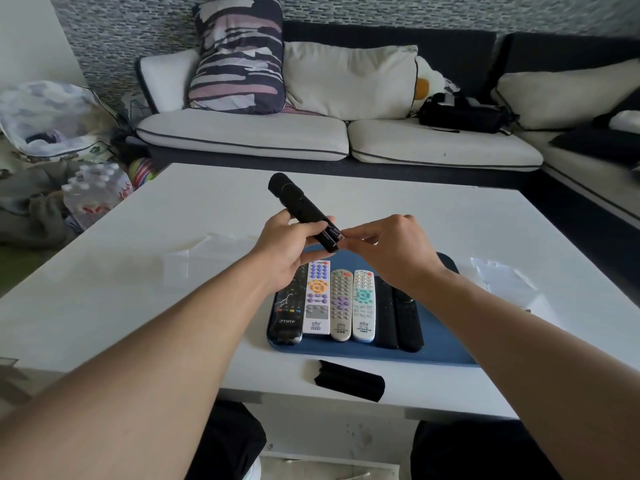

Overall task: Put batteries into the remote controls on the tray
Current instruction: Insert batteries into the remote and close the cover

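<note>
Before the tray (pixel 446 355), battery cover (pixel 349 380)

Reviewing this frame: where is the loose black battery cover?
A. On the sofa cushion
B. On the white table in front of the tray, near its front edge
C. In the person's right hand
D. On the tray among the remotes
B: the black battery cover lies on the white table, outside the blue tray on its near side, while both hands are up at the black remote.

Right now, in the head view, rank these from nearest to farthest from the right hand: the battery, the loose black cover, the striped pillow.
From the right hand:
1. Battery, pinched at its fingertips.
2. Loose black cover, on the table's near edge.
3. Striped pillow, back left on the sofa.
</note>
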